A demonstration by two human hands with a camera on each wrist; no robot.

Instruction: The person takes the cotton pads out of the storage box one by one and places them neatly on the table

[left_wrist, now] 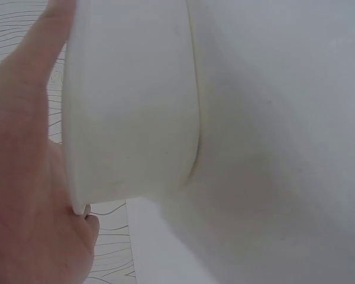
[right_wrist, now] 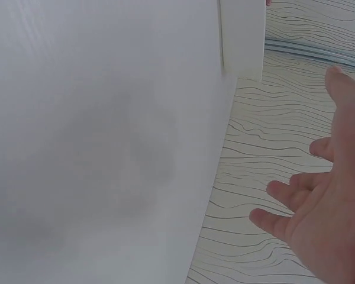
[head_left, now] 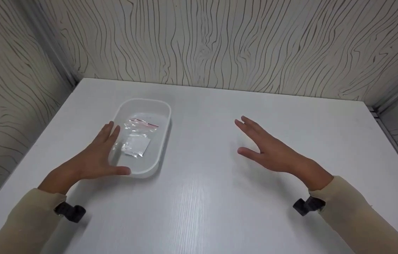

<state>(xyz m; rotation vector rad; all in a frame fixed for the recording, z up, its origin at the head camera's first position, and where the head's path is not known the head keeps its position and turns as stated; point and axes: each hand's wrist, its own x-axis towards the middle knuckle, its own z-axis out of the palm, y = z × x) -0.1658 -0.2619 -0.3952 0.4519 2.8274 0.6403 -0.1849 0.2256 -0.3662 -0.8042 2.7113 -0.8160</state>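
Left hand [head_left: 91, 162] at tray [head_left: 164, 141], right hand [head_left: 276, 153] off to the right

Near: beige sleeves [head_left: 364, 215] come in from both near corners, black wrist mount [head_left: 70, 211] on each.
Left hand: thumb and fingers spread apart, thumb at the tray's near-left corner, fingers along its left rim. Can't tell how firmly it touches.
Right hand: well apart from tray, over the white tabletop [head_left: 199, 158], thumb and fingers apart, holding nothing.
Tray: left half of table, upright. Inside it, a clear bag [head_left: 142, 124] with a red strip toward the far end, white packet [head_left: 137, 144] in the nearer part.
Room: wide bare strip between tray and right hand; more to the near side. Tray sits closer to left table edge than right.
Far: table strip behind tray, then wood-grain wall [head_left: 202, 42].
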